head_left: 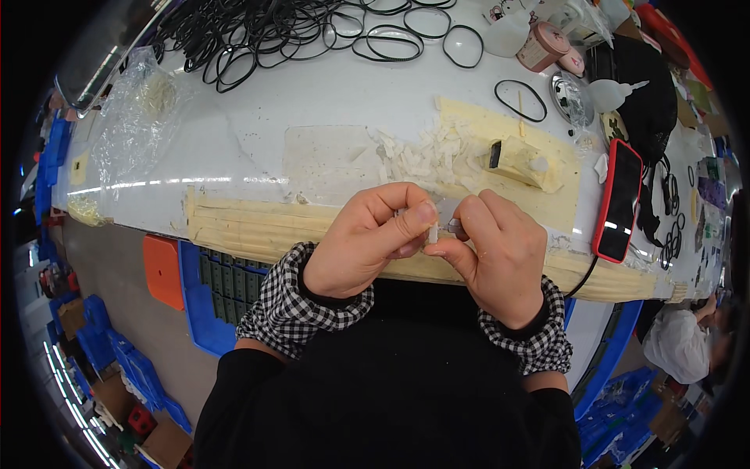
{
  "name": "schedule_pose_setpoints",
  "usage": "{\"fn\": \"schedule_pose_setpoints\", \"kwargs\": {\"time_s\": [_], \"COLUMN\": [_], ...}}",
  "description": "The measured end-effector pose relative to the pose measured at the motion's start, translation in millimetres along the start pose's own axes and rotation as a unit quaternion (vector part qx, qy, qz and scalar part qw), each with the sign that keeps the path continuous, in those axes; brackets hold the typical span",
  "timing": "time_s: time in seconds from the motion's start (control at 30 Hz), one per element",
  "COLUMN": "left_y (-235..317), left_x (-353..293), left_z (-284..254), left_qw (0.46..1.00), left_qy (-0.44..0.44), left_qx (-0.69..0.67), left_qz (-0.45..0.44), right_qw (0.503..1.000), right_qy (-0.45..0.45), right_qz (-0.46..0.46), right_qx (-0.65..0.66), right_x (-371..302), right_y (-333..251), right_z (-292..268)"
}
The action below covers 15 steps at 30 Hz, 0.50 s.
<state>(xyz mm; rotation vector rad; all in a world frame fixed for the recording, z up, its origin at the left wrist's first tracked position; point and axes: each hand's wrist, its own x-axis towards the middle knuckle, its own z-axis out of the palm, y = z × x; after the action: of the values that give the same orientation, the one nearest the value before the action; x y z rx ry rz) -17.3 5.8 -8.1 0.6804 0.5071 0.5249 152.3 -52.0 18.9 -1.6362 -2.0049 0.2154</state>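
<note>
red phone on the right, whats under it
The red phone lies on the white table, its lower end overhanging the taped edge strip. A black cable emerges beneath that end. Whatever lies directly under the phone is covered.

black-white checked cuffs (pixel 291 309) | red phone (pixel 619 202) | black rubber rings (pixel 312 31) | blue crates (pixel 117 356)

Hands at the table edge: two, left hand (pixel 355 242) and right hand (pixel 496 254)
Small white piece (pixel 432 233) pinched between them: one
Phones in a red case (pixel 619 202): one
White squeeze bottles (pixel 617 94): one
Black rubber rings (pixel 297 31): too many and too tangled to count, plus one lone ring (pixel 520 100)
White scraps (pixel 426 156): a heap, uncountable
Orange bins (pixel 162 270): one
</note>
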Motion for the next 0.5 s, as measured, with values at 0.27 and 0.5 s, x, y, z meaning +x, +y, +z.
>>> {"fn": "schedule_pose_setpoints", "kwargs": {"time_s": [0.27, 0.5], "left_y": [3.7, 4.4], "left_x": [-1.2, -1.4], "left_z": [2.3, 3.2], "left_qw": [0.999, 0.999], "left_qy": [0.018, 0.027], "left_qx": [0.028, 0.042], "left_qz": [0.003, 0.005], "right_qw": [0.999, 0.999], "right_qy": [-0.007, -0.014], "right_qz": [-0.017, -0.023], "right_qx": [-0.031, -0.039], "right_x": [-0.9, -0.7], "right_y": [0.0, 0.2], "right_z": [-1.7, -2.1]}}
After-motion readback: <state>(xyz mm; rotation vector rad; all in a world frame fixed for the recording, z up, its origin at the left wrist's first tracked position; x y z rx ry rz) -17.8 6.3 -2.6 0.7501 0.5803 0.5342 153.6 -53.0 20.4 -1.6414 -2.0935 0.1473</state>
